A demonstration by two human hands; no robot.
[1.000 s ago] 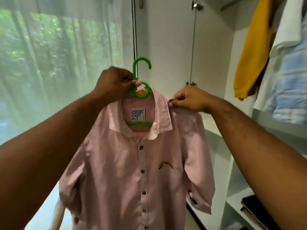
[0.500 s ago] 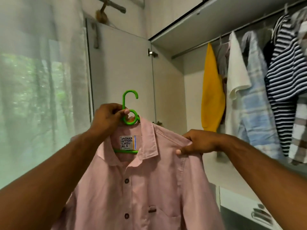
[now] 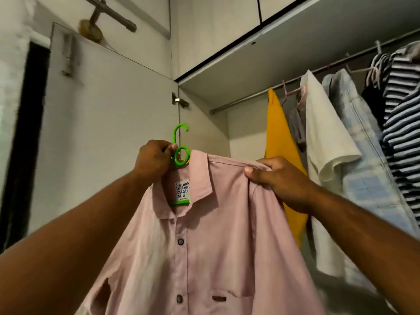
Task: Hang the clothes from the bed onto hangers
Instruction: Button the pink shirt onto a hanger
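A pink button-up shirt (image 3: pixel 211 242) hangs on a green plastic hanger (image 3: pixel 180 153), held up in front of an open wardrobe. My left hand (image 3: pixel 154 160) grips the hanger just below its hook, at the collar. My right hand (image 3: pixel 277 178) pinches the shirt's shoulder seam on the right. The hook points up and to the right, below and left of the wardrobe's metal rail (image 3: pixel 245 101). Most of the hanger is hidden inside the shirt.
Several garments hang on the rail: a yellow top (image 3: pixel 279 142), a white T-shirt (image 3: pixel 322 142), a pale blue checked shirt (image 3: pixel 363 155) and striped tops (image 3: pixel 404 114). The open wardrobe door (image 3: pixel 102 114) stands left; the rail's left end is bare.
My view has tilted upward and toward the wardrobe. Both hands have raised the shirt and carried it rightward, closer to the rail; the window has left the view.
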